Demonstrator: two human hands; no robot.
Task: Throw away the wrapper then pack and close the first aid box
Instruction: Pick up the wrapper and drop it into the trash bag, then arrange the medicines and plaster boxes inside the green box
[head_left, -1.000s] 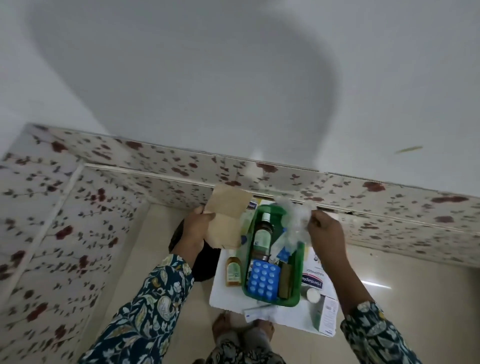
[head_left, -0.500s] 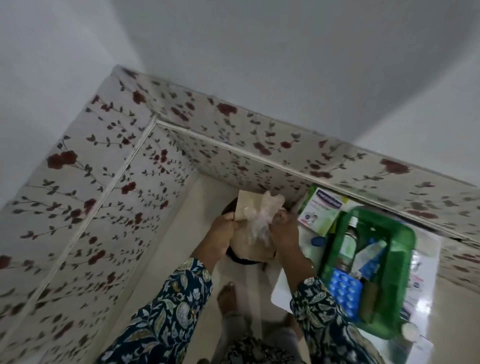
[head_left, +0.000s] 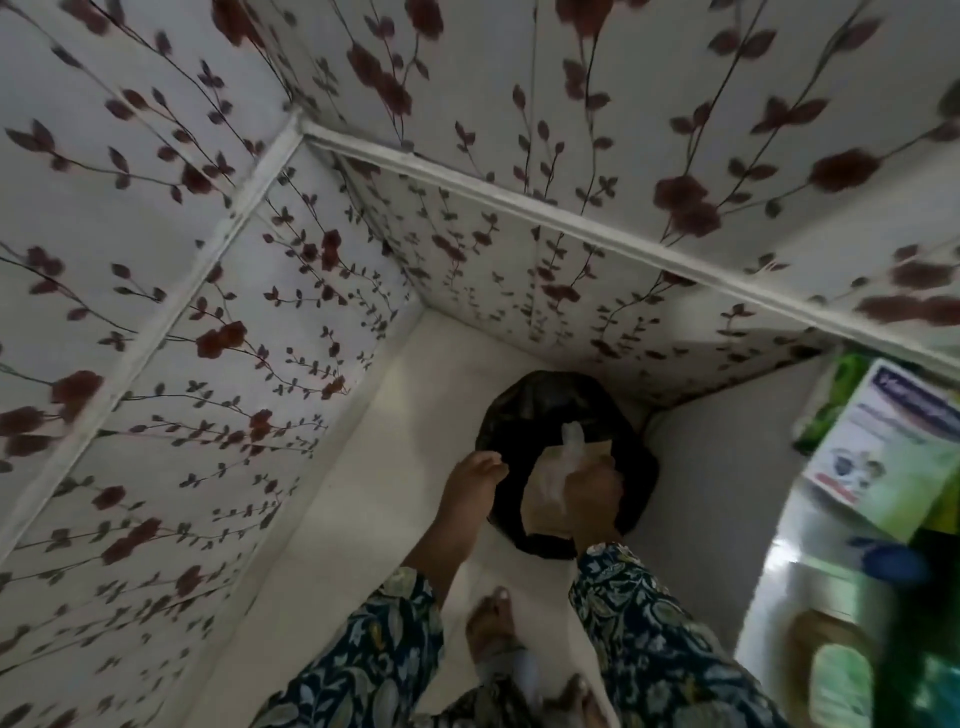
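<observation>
Head view: right hand (head_left: 592, 493) grips the wrapper (head_left: 550, 483) over the bin (head_left: 561, 405), left hand (head_left: 475, 480) loosely spread, box contents blurred.

The bin (head_left: 566, 457) sits in the floor corner, wrapper (head_left: 550, 488) over it, boxes (head_left: 893, 447) to its right.

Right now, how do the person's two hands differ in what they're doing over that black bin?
The right hand holds the tan wrapper and a bit of clear plastic over the black bin; the left hand holds nothing. The right hand is closed above the bin's opening; the left hand has loose fingers at the bin's rim. Both reach from floral sleeves.
</observation>
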